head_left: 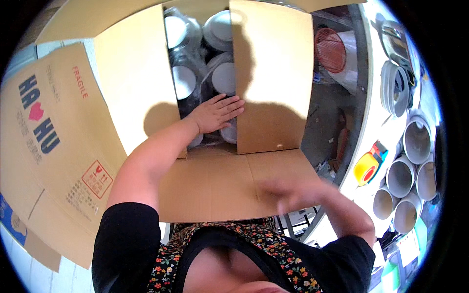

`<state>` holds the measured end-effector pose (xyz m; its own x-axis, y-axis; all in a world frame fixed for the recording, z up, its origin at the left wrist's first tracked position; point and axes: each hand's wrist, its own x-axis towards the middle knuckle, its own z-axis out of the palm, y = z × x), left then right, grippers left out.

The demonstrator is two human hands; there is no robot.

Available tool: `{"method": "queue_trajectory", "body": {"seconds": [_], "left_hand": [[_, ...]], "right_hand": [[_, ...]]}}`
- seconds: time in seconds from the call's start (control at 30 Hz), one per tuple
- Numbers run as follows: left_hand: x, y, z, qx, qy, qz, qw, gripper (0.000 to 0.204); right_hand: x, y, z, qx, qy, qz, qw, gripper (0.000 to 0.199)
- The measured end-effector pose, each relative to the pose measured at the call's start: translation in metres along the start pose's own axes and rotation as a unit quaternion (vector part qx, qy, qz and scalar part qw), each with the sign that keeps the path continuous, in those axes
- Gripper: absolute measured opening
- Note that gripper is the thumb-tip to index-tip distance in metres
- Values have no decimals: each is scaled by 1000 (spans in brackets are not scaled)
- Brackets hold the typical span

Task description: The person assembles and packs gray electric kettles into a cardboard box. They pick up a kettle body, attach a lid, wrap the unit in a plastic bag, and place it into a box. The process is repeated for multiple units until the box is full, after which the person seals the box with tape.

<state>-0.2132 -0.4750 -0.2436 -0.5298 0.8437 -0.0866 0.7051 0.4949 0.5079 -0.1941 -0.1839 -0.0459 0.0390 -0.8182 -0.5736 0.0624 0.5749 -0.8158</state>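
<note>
A large cardboard box (278, 63) stands before me, its left and right flaps folded in with a gap between them. Through that gap show several round white lids or cup-like pieces (223, 77) in clear plastic wrap. My left hand (217, 113) reaches across the gap, flat and with its fingers stretched out; the fingertips lie at the inner edge of the right flap. The near flap (205, 188) slopes out toward me. Over its right part is my right hand (293, 193), smeared by motion, so its fingers cannot be made out.
On the left stands another printed cardboard carton (58, 146). The white table (337, 215) on the right bears a tape dispenser with yellow tape (367, 167), several grey tubes (400, 176) and grey rings (394, 88). A red mesh basket (330, 50) sits behind the box.
</note>
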Motion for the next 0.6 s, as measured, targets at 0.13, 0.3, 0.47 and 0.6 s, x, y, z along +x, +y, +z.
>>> {"method": "queue_trajectory", "body": {"seconds": [0.13,0.3,0.47,0.6], "left_hand": [[4,6,-22,14,-43,1,999,58],[90,-66,-211,374,181,31,909,30],[81,-95,-318,203,159,-355,898,44],[24,-8,-225,22,-35,-353,935,36]], "right_hand": [[-36,-28,16,-263,69,104,957,55],[37,45,-70,-364,523,60,769,47],[95,127,-89,-317,607,38,728,49],[68,124,-75,-439,617,-75,649,50]]}}
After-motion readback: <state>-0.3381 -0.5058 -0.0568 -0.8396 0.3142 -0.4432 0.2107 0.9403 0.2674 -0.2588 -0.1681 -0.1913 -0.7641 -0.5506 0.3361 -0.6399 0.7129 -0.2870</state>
